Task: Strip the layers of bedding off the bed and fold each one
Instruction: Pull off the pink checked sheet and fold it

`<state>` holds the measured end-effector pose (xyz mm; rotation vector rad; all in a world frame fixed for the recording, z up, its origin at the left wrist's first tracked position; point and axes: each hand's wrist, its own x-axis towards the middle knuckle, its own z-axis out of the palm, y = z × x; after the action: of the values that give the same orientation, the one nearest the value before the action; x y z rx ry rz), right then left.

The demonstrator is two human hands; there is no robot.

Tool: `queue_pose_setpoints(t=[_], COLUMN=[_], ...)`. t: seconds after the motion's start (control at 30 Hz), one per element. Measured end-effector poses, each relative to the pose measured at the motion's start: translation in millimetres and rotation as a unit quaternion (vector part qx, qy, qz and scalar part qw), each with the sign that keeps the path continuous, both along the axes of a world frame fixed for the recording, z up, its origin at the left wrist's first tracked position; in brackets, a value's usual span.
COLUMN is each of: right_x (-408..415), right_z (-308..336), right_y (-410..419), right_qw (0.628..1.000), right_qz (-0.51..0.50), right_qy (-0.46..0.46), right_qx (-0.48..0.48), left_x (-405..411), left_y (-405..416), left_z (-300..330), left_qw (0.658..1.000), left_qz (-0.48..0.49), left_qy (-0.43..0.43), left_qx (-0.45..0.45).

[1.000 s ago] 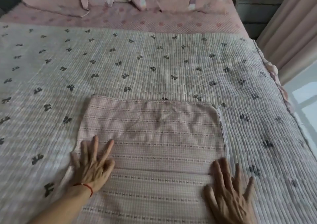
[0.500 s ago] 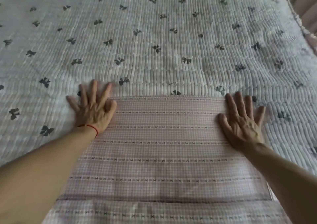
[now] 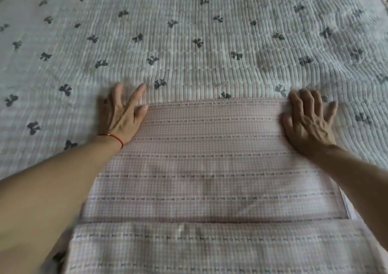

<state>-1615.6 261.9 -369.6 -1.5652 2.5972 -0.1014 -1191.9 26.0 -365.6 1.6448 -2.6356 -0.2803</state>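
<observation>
The folded pink checked sheet (image 3: 210, 168) occupies the lower centre of the frame, lying flat on the white quilt with grey bows (image 3: 189, 43). At its far corners, the left hand (image 3: 123, 114) at centre left and the right hand (image 3: 308, 120) at centre right press down with fingers straight and spread, grasping nothing. A red cord bracelet (image 3: 113, 137) circles the left wrist.

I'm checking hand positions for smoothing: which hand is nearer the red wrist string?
Left. The red string sits on the left hand's own wrist; the right hand presses the pink folded sheet's opposite corner.
</observation>
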Motion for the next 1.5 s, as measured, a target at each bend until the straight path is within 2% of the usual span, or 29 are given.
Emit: queue_pose_setpoints(t=[0.1,0.27,0.3,0.47,0.6,0.73,0.83,0.93,1.03,1.1,1.27,1.5], right_x=[-8.8,-33.4,-34.4,-19.2,3.1,38.2,66.9,92.7,120.8,137.8,169.7,189.5], right_z=[20.2,65.1,73.2,120.2,165.6,208.7,205.3,189.1,173.6,164.5,143.4,136.0], right_y=[-3.7,-19.8,-22.3,16.1,76.8,154.2,216.8,275.3,328.6,365.3,450.0,468.0], right_qw=[1.0,0.994,0.994,0.996,0.992,0.984,0.98,0.978,0.979,0.981,0.985,0.987], right_qz=[0.007,0.062,0.066,0.045,0.037,0.074,0.1,0.087,0.043,0.021,0.037,-0.018], right_qy=[-0.007,-0.063,-0.069,-0.063,-0.057,-0.034,-0.006,0.009,-0.016,-0.026,-0.024,-0.032], right_qx=[0.014,0.062,0.046,-0.054,-0.103,-0.156,-0.17,-0.191,-0.198,-0.193,-0.165,-0.155], left_x=[10.5,9.4,8.2,33.5,68.5,101.5,128.6,157.8,182.2,203.5,238.9,243.7], left_y=[11.0,12.6,14.3,65.8,119.5,180.4,240.4,302.4,363.4,396.6,473.5,484.3], left_z=[21.4,72.2,81.7,139.0,178.8,208.4,206.5,194.7,182.1,167.6,126.8,117.0], left_qw=[0.994,0.983,0.983,0.996,0.996,0.993,0.991,0.985,0.974,0.977,0.985,0.983], left_qz=[-0.01,0.072,0.085,0.087,0.067,0.054,0.06,0.053,0.008,0.001,-0.001,0.027], left_qy=[-0.104,-0.167,-0.16,-0.021,0.052,0.099,0.121,0.162,0.225,0.213,0.17,0.18], left_qx=[-0.023,-0.003,-0.005,-0.014,-0.002,-0.021,-0.004,0.014,-0.003,-0.02,-0.016,-0.003])
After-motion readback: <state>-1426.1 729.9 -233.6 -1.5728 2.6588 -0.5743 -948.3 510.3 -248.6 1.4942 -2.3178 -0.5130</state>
